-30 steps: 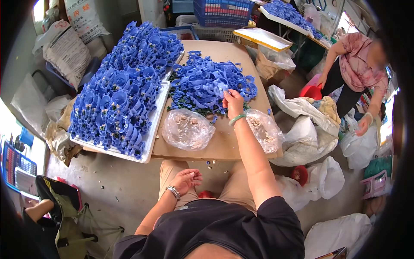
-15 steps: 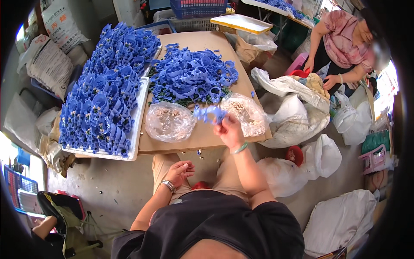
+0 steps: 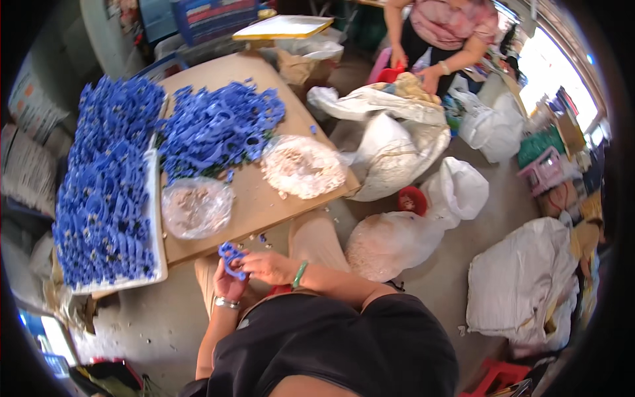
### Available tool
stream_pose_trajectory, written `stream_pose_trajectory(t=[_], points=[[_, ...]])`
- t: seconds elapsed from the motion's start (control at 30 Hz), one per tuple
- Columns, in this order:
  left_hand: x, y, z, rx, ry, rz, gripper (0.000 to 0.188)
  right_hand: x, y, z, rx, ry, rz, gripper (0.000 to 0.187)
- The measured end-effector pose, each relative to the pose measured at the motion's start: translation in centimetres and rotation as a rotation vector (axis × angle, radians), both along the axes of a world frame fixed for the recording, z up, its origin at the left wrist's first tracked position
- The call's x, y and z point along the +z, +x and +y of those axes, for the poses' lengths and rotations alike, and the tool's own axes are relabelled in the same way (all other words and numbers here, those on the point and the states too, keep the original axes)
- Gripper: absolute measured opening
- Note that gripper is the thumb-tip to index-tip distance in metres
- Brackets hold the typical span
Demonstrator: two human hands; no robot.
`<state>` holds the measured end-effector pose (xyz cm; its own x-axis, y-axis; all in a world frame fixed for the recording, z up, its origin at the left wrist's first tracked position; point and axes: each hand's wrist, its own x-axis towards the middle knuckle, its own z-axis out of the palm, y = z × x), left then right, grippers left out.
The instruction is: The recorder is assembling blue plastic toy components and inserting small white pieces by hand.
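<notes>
A blue plastic ring-shaped part [image 3: 231, 259] is held over my lap, just off the front edge of the brown table [image 3: 254, 210]. My left hand [image 3: 229, 284] is closed around its lower end. From the right, the fingers of my right hand [image 3: 268, 266] pinch its side; the fingertips partly hide it. On the table lies a heap of similar blue parts [image 3: 221, 126]. In front of the heap sit a clear plastic bag [image 3: 197, 208] and a second open bag [image 3: 304, 167], both with small pale pieces.
A white tray [image 3: 159, 248] at the left carries rows of upright blue parts [image 3: 106, 198]. White sacks [image 3: 390, 149] and a pale filled bag [image 3: 393, 245] stand right of the table. A co-worker [image 3: 450, 33] sits at the far right, hands at a red container.
My right hand has come back from above the table with the blue part, down to my left hand, which now grips it too. The view has swung to the right.
</notes>
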<state>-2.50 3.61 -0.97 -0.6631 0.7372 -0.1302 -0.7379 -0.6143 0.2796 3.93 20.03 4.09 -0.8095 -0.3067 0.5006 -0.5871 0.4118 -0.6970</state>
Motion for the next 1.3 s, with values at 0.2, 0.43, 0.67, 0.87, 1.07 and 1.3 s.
stream_pose_trajectory(t=[0.2,0.43,0.67,0.87,1.07,1.3], points=[[-1.4,-0.7,-2.2,-0.001,0.121,-0.136,0.032,0.4,1.0,-0.7,-0.125,-0.087,0.025,0.043],[-2.4,-0.6,-0.8,0.039,-0.228,-0.059,0.028,-1.9,0.9,0.7,-0.152,-0.082,-0.104,0.031],[-1.1,0.4,-0.1,0.01,-0.333,0.017,0.03,-2.5,1.2,1.1,-0.136,-0.01,-0.186,0.027],[-1.1,0.4,-0.1,-0.05,-0.326,0.041,0.032,-3.7,1.2,1.1,-0.185,-0.008,-0.16,0.029],[-0.5,0.8,-0.4,-0.276,-0.385,0.15,0.037,-2.2,1.4,0.5,-0.3,-0.277,-0.216,0.038],[1.0,1.3,0.3,-0.406,-0.433,0.206,0.045,-2.7,1.5,1.2,-0.166,-0.074,-0.225,0.023]])
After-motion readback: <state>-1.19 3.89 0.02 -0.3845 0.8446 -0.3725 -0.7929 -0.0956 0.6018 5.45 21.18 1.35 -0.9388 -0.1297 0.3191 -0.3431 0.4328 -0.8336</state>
